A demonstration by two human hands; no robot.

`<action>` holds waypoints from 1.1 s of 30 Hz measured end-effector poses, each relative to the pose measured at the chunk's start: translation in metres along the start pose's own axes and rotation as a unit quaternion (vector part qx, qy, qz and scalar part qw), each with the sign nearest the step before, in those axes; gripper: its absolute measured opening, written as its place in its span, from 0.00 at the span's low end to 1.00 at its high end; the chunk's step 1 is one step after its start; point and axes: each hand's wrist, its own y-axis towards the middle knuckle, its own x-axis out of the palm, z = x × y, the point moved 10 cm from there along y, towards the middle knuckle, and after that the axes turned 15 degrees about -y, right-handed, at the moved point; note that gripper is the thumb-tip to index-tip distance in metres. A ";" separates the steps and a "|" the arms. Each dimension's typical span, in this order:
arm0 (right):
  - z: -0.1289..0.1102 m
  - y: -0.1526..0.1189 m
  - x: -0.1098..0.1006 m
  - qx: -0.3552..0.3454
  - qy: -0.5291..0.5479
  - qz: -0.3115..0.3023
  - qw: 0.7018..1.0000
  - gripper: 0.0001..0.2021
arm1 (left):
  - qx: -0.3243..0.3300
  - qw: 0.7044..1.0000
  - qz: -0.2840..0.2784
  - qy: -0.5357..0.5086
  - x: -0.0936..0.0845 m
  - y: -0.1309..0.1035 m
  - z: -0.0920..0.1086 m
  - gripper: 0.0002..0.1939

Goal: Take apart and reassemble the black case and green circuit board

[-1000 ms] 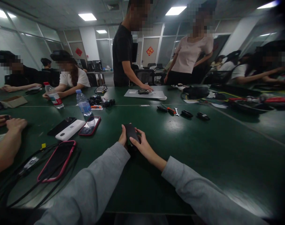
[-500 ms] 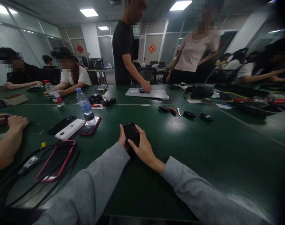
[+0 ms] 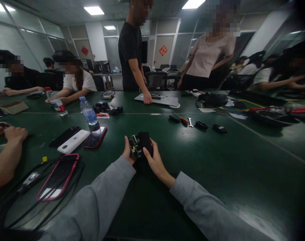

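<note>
My left hand (image 3: 128,151) is closed around a small green circuit board (image 3: 135,147) with metal, yellow and blue parts on it. In my right hand (image 3: 152,154) is a flat black casing (image 3: 145,143), my thumb lying across its near face. Board and casing are side by side above the green table, the board's components facing up; whether they still touch is hard to make out. The fingers beneath both pieces are hidden.
Left of my hands lie a red-edged phone (image 3: 95,137), a white power bank (image 3: 73,141), a pink-cased phone (image 3: 59,177) under black cables and a water bottle (image 3: 88,112). Beyond are a wrench (image 3: 190,122) and black parts (image 3: 201,125). Across the table, a person's hand (image 3: 147,97) touches a grey board (image 3: 167,100).
The black casing has swung right in my right hand, and the circuit board now shows in my left. Across the table, the standing person's hand has moved left to the grey board's edge.
</note>
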 end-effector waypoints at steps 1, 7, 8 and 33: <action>0.002 0.001 0.000 0.006 0.008 -0.001 1.000 0.28 | 0.001 1.000 0.001 0.003 0.000 0.001 0.000 0.37; 0.007 0.002 -0.002 0.020 0.019 0.003 1.000 0.25 | -0.016 1.000 0.009 0.024 -0.003 0.003 -0.004 0.34; 0.008 0.002 -0.002 0.021 0.022 0.000 1.000 0.25 | -0.015 0.999 0.011 0.026 -0.003 0.003 -0.004 0.33; -0.001 -0.002 0.016 -0.057 -0.024 -0.062 0.996 0.33 | -0.004 0.998 0.011 0.055 -0.005 0.005 -0.009 0.33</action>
